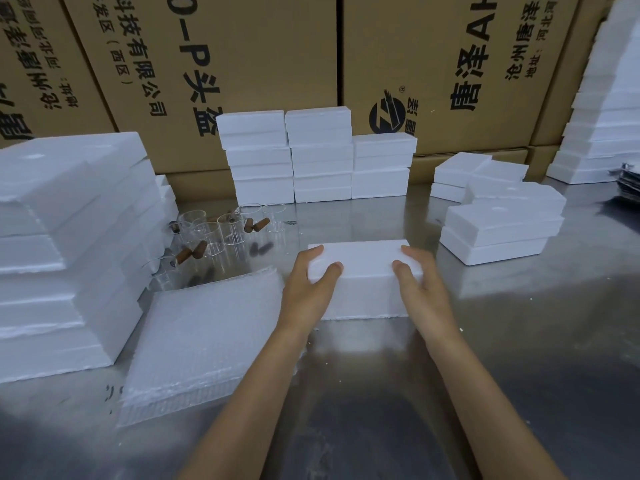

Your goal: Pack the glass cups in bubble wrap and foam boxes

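A closed white foam box sits on the steel table in front of me. My left hand grips its left end, thumb on the top and fingers round the far corner. My right hand grips the right end the same way. Several clear glass cups with brown corks stand to the left, behind a stack of bubble wrap sheets.
Tall piles of foam box parts fill the left side. Closed foam boxes are stacked at the back centre, more foam boxes at the right and far right. Large cardboard cartons wall off the back.
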Tool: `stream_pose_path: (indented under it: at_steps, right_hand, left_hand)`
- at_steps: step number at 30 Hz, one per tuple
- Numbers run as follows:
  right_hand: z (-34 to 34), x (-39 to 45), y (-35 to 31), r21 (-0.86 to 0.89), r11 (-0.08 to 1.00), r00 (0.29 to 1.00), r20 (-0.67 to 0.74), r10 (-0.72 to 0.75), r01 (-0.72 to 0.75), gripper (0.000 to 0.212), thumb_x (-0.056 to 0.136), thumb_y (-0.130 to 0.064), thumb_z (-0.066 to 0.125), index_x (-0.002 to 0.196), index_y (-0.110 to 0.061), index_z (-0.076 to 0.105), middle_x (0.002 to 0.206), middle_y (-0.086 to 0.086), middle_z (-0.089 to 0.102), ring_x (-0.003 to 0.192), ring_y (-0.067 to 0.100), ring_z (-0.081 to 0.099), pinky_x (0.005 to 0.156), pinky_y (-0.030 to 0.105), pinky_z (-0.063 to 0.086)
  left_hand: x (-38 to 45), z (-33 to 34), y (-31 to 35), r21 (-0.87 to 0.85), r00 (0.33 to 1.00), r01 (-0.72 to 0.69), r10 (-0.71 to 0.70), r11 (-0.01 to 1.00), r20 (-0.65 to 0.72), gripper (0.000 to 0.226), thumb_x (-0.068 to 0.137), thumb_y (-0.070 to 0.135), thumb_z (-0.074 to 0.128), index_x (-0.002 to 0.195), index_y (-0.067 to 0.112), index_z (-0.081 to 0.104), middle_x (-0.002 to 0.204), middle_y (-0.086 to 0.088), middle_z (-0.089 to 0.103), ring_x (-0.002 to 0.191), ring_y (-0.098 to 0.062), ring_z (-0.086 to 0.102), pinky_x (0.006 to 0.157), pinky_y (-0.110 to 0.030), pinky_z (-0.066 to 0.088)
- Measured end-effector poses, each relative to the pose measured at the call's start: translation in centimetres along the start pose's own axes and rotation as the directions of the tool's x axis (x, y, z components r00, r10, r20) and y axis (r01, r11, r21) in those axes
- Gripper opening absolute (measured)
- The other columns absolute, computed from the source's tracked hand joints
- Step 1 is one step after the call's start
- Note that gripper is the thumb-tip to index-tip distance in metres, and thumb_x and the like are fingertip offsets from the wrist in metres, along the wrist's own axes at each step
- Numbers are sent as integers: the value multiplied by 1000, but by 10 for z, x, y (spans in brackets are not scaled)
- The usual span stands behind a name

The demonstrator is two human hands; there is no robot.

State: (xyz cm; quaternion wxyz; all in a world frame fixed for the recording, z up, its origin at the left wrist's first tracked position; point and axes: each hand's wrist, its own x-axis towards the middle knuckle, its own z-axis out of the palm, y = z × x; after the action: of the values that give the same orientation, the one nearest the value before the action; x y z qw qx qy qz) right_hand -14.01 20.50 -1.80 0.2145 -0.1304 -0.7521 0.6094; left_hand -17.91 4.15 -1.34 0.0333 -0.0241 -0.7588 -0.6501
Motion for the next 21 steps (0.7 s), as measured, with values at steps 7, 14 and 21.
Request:
stream_pose_path:
  at_steps: [7, 14, 21]
  right_hand:
    - [-6, -17, -18, -746, 614, 849, -130, -513, 257, 15, 79, -8, 60, 86, -16, 71, 97, 5, 63, 96, 29, 54, 82, 40, 30]
    - [-46, -1, -17, -813, 582, 865, -283, -415, 13, 21, 79, -9, 55, 88, -16, 73, 91, 6, 65, 92, 30, 53, 80, 39, 24]
    - [-79, 20, 0, -684, 720, 828, -467, -309, -117, 26, 90, -16, 49, 106, -14, 69, 120, 7, 61, 120, 28, 46, 97, 45, 32]
  left_hand:
    - [-21, 55, 8, -86, 998, -43, 47, 995, 40, 33, 81, 26, 80, 108, 27, 60, 108, 2, 66, 100, -15, 64, 81, -20, 51]
    - [-18, 110, 18, -98, 981, 5, 14, 995, 193, 37, 70, 39, 83, 97, 34, 59, 119, 1, 66, 105, -24, 67, 93, -43, 55]
    - [-6, 176, 23, -125, 963, -2, 36, 992, 267, 23, 81, 32, 77, 98, 32, 62, 112, -3, 65, 97, -23, 65, 90, -36, 55]
